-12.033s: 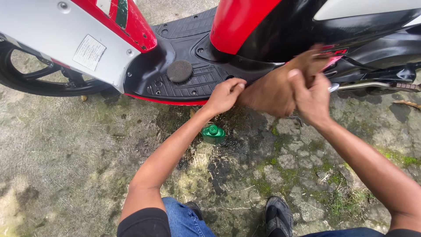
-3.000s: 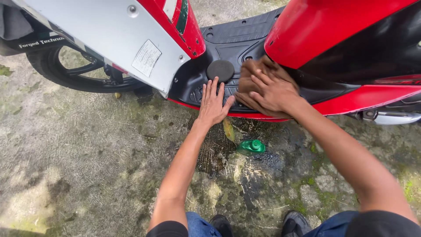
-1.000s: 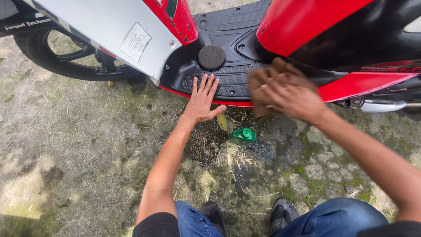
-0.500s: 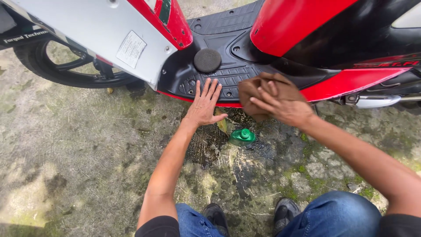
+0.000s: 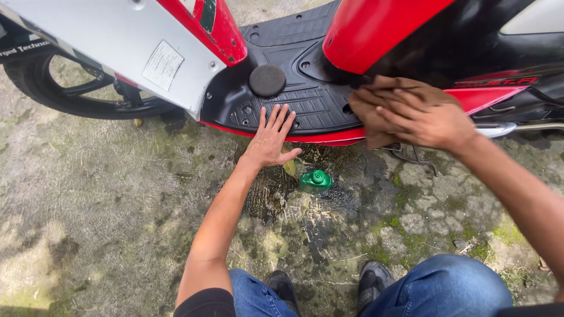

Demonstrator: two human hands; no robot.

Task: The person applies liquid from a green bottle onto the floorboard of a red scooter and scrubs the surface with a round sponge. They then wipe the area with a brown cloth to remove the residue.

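- Currently, head view: right hand [image 5: 432, 120] presses a brown cloth [image 5: 382, 100] on the scooter's red side panel [image 5: 493, 97], fingers closed over it; wiping step in hand
- Left hand [image 5: 270, 141] braces on the black footboard [image 5: 305, 105], fingers spread flat, holding nothing
- Green bottle [image 5: 315, 181] lies on wet concrete below
- Next stroke needs steady pressure along the panel

A single head-worn camera looks steeply down, close over the scooter's footboard [image 5: 305, 105] and wet concrete ground [image 5: 106, 205], probably from a squat.

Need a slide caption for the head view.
Right hand presses brown cloth on scooter; left hand braces on footboard.
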